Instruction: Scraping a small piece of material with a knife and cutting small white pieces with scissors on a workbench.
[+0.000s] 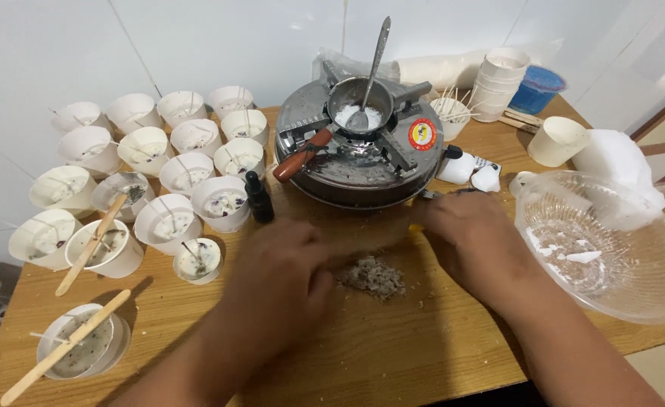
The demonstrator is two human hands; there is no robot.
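Observation:
My left hand (pixel 283 275) rests on the wooden table (pixel 393 354), fingers curled, just left of a small heap of grey-white crumbs (pixel 372 276). Right of the heap lies my right hand (pixel 464 234), back up, close to the base of a round gas stove (pixel 363 154). I cannot tell whether either hand holds anything. On the stove sits a small metal pot (pixel 357 102) with white flakes and a spoon (pixel 370 75) standing in it. A small dark dropper bottle (pixel 258 197) stands just beyond my left hand.
Several white paper cups (pixel 174 173) with wicks and wax fill the left side, some with wooden sticks (pixel 91 245) across them. A clear glass bowl (pixel 611 249) with white flakes sits at right. Stacked cups (pixel 498 83), a blue lid and a white block lie behind.

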